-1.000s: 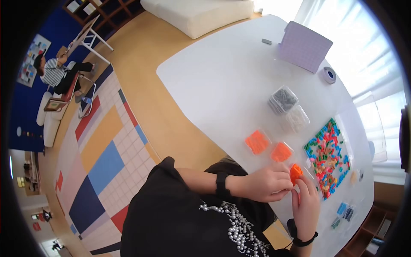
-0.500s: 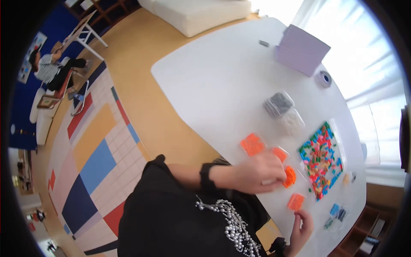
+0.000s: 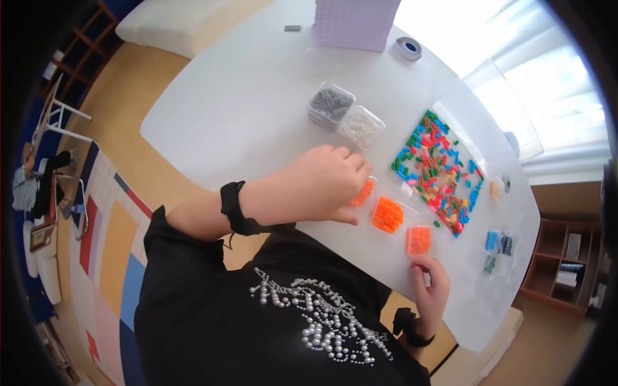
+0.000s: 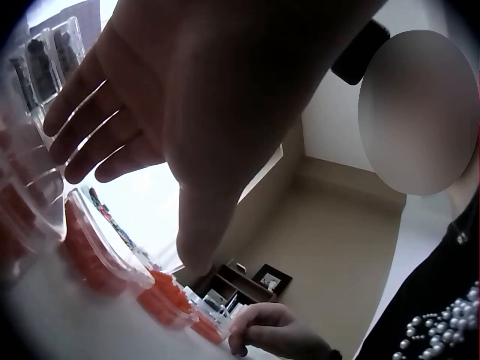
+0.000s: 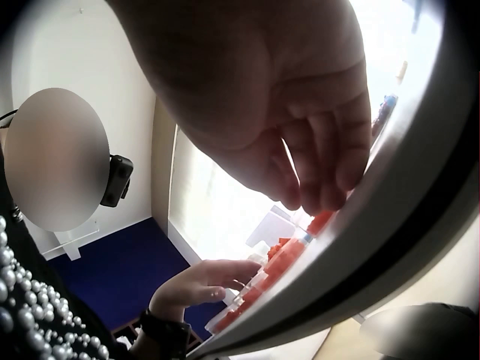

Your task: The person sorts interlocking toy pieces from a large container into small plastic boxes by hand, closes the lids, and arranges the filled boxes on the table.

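My left hand [image 3: 309,186] is held over the table's near left part, fingers extended and thumb apart in the left wrist view. It partly covers a clear box of orange bricks [image 3: 364,193]; another orange box in that row is hidden under it. To its right a box heaped with bright orange bricks [image 3: 387,214] stands uncovered. My right hand [image 3: 432,289] rests near the table edge, fingers loosely bent, fingertips right at the near side of another orange box [image 3: 418,240]. In the right wrist view its fingers [image 5: 322,150] hang downward, thumb apart.
Farther back stand clear boxes of grey bricks [image 3: 331,103] and white bricks [image 3: 362,127]. A tray of mixed coloured bricks [image 3: 412,145] lies to the right, with small blue packs [image 3: 492,241] beyond. A lilac board [image 3: 355,22] and a tape roll [image 3: 409,48] are at the back.
My hands, together at the heaped orange box a second ago, have parted. The left moved away to the left; the right drew nearer the table edge by the rightmost orange box. The head view has turned rightward.
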Demonstrator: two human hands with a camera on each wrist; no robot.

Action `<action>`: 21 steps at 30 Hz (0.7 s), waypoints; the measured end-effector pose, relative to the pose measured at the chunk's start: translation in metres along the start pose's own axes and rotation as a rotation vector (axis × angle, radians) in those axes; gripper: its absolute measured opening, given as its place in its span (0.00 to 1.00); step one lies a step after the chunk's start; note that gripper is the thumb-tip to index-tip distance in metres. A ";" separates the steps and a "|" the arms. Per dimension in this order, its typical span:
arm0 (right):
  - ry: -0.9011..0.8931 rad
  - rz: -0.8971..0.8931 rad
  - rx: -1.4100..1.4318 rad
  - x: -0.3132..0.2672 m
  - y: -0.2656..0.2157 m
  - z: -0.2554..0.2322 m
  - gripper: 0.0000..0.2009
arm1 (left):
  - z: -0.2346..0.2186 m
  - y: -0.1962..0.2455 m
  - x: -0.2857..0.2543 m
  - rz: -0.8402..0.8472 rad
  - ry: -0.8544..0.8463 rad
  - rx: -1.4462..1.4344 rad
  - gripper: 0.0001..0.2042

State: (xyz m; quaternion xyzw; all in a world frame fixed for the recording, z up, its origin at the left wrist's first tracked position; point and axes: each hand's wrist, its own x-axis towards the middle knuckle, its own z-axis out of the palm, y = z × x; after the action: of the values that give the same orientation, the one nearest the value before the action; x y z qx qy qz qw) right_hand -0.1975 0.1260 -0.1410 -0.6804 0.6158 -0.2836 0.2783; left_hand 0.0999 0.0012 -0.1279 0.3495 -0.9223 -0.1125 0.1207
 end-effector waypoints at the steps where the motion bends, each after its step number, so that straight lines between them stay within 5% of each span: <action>1: 0.006 -0.002 0.010 0.000 -0.001 0.002 0.06 | 0.005 0.001 0.003 0.036 -0.036 0.055 0.28; 5: 0.049 -0.019 0.026 -0.006 0.001 0.005 0.07 | 0.015 0.002 0.006 0.054 -0.026 0.087 0.27; 10: 0.071 -0.145 0.004 -0.016 -0.013 0.003 0.09 | -0.020 0.023 -0.023 -0.038 0.020 -0.335 0.27; 13: 0.032 -0.286 0.021 -0.017 -0.030 -0.004 0.12 | -0.005 0.043 -0.028 0.094 -0.167 -0.760 0.27; 17: -0.173 -0.432 0.015 -0.008 -0.047 -0.007 0.16 | 0.045 0.068 -0.018 0.205 -0.099 -0.922 0.25; 21: -0.189 -0.366 0.026 -0.011 -0.039 -0.008 0.18 | 0.069 0.076 -0.005 0.132 -0.028 -1.013 0.24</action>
State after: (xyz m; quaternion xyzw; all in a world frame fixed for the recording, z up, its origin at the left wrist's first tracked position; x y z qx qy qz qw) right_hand -0.1776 0.1401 -0.1082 -0.8009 0.4494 -0.2720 0.2874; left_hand 0.0359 0.0689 -0.1714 0.1865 -0.7738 -0.5420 0.2696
